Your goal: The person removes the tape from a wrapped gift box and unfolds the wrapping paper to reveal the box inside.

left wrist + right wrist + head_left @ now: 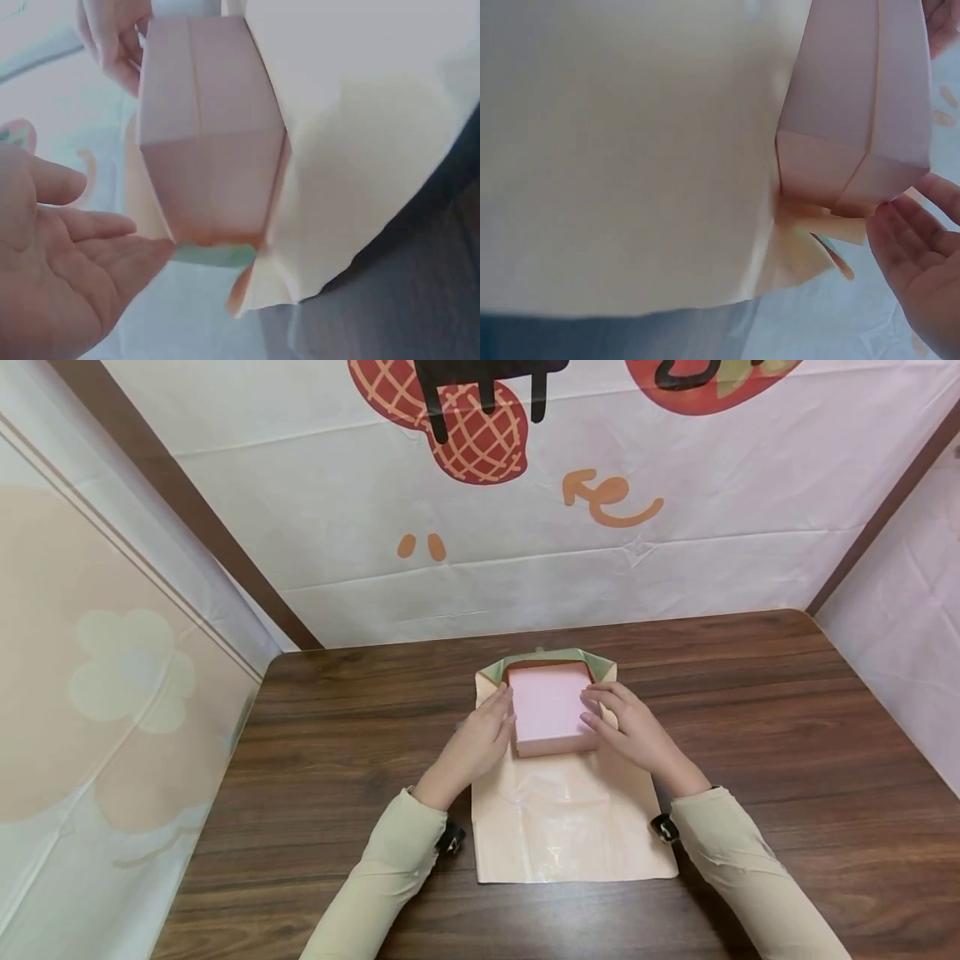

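Note:
A pink lidded box (pixel 551 702) sits on a sheet of wrapping paper (pixel 570 827), cream on the upper face and green where its far edge is folded up behind the box. My left hand (pixel 480 739) lies along the box's left side, fingers extended; in the left wrist view that hand (pixel 82 255) has its fingertips by the green fold and the box's far corner. On the opposite side, my right hand (pixel 633 727) reaches over the right edge with fairly straight fingers. The right wrist view shows this hand's fingertips (pixel 885 217) touching the box near a corner.
Underneath is a dark wood table (pixel 337 793), its far edge against a white printed cloth wall (pixel 525 585). Another printed cloth panel (pixel 112 735) stands along the left. Near the wrists are small black devices (pixel 450 837).

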Motion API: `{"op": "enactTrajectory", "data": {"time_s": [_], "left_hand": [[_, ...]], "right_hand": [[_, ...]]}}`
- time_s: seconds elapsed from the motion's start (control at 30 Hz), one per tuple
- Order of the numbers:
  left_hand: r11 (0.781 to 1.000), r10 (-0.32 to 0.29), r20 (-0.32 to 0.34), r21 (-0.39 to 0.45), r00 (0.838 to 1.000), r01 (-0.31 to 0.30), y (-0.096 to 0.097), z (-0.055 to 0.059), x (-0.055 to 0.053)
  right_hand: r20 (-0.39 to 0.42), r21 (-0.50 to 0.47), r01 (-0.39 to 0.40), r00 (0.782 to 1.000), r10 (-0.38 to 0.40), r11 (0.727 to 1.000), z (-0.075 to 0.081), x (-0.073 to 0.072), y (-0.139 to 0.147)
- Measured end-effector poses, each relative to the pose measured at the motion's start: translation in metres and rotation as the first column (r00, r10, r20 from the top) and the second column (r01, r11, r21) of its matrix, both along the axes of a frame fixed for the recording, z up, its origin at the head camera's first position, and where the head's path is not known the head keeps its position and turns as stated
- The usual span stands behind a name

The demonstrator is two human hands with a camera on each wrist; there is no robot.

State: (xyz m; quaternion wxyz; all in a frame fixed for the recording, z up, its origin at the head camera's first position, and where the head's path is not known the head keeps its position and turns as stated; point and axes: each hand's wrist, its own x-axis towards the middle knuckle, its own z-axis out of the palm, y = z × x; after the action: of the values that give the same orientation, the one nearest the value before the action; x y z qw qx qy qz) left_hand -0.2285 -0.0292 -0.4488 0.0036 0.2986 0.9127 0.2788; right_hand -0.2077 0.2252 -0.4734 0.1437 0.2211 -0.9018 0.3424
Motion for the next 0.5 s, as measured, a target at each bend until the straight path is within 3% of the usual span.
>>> {"op": "enactTrajectory", "data": {"time_s": [0.07, 0.17, 0.27, 0.33, 0.4, 0.5], "left_hand": [[1.0, 0.017, 0.023, 0.012, 1.0, -0.018, -0.001, -0.001, -0.006], [0.999, 0.049, 0.006, -0.01, 0.999, -0.049, -0.002, -0.002, -0.015], [0.989, 0.06, -0.057, -0.133, 0.997, -0.067, -0.002, -0.004, -0.023], [0.965, 0.052, -0.11, -0.251, 0.993, -0.078, -0.002, -0.008, -0.028], [0.92, 0.02, -0.179, -0.382, 0.984, -0.089, -0.002, -0.011, -0.033], [0.863, -0.02, -0.215, -0.498, 0.976, -0.092, -0.001, -0.017, -0.041]], "right_hand": [[0.027, -0.043, 0.003, 1.0, -0.002, 0.999, -0.001, -0.004, 0.001], [0.062, -0.096, 0.005, 0.998, 0.001, 0.995, -0.002, -0.01, 0.003], [0.12, -0.143, 0.009, 0.993, 0.008, 0.99, -0.002, -0.014, 0.004], [0.167, -0.166, 0.021, 0.986, 0.007, 0.986, -0.002, -0.018, 0.005], [0.223, -0.182, 0.038, 0.975, 0.003, 0.983, -0.003, -0.022, 0.007], [0.279, -0.191, 0.071, 0.96, -0.015, 0.979, -0.005, -0.03, 0.012]]}}
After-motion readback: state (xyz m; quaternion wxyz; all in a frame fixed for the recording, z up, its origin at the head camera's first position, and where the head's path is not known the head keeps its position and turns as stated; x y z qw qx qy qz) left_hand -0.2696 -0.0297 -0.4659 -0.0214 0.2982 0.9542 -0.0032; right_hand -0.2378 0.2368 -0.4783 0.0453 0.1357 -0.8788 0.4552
